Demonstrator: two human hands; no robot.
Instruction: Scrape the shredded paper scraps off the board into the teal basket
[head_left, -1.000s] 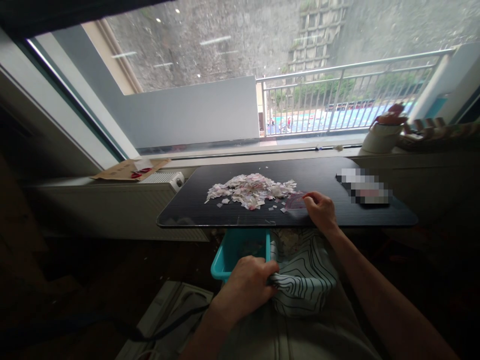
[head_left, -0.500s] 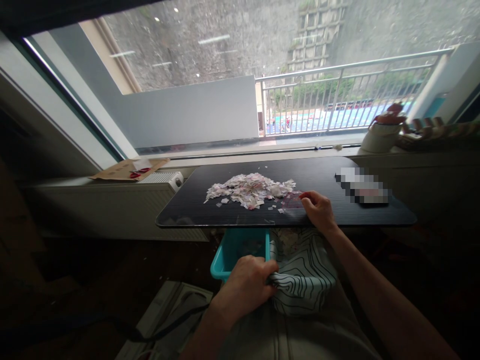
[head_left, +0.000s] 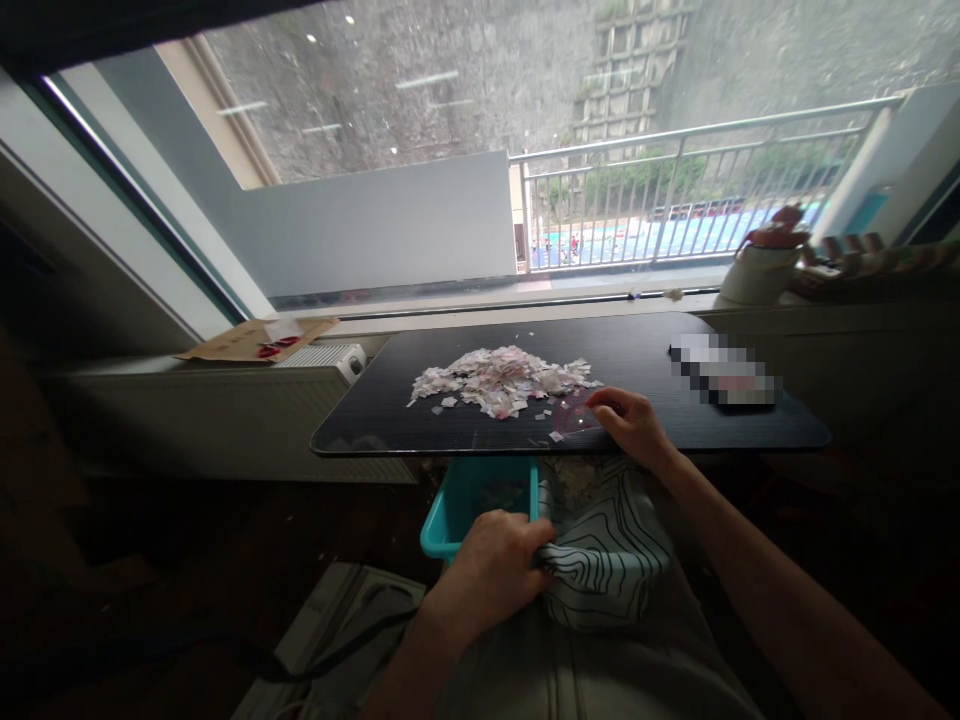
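My left hand (head_left: 501,560) is closed on the edge of a pale cloth bag (head_left: 607,575) with black wavy lines, held open below the table's front edge. Paper scraps (head_left: 577,478) show inside its mouth. Touching the bag's left side is a turquoise bin (head_left: 442,535) with scraps in it, partly hidden by my hand. Above the tabletop my right hand (head_left: 630,425) pinches a thin see-through plastic sheet (head_left: 576,415) with a pinkish print. Its edge is close to a heap of small torn paper pieces (head_left: 502,378) on the black table (head_left: 397,430).
A pixelated flat object (head_left: 724,372) lies at the table's right. Behind stand a white container with a reddish top (head_left: 763,262) and the window sill. To the left, a brown paper envelope (head_left: 232,342) and a red-handled object (head_left: 277,346) rest above a radiator (head_left: 322,362).
My right hand has moved slightly left and toward me with the plastic sheet, near a few loose scraps. My left hand and the bag look unchanged.
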